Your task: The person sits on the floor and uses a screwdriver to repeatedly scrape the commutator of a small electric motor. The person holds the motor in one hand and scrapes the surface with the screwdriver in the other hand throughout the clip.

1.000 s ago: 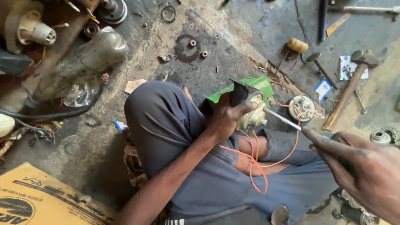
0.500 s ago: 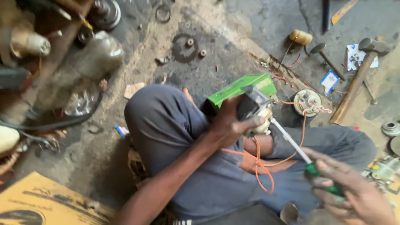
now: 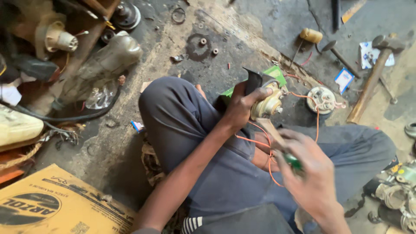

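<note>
I sit on a grimy floor with my knees bent in dark grey trousers. My left hand [image 3: 242,105] grips a small cream-coloured round part [image 3: 268,104] with a black bracket on top, held above my knee. Orange wires [image 3: 260,143] hang from it and loop over my lap. My right hand [image 3: 310,173] is closed around a green-handled screwdriver [image 3: 293,161], its shaft pointing up toward the underside of the part. The hand is blurred.
A similar round part [image 3: 321,99] lies on the floor beyond, beside a green box [image 3: 274,73]. A hammer [image 3: 373,77] and smaller tools lie at the right. A cardboard box [image 3: 56,206] is at the lower left, greasy machine parts [image 3: 102,63] at the upper left.
My right hand has drawn in toward the part with the screwdriver, from the far right to just below my left hand. The left hand has tilted the part slightly.
</note>
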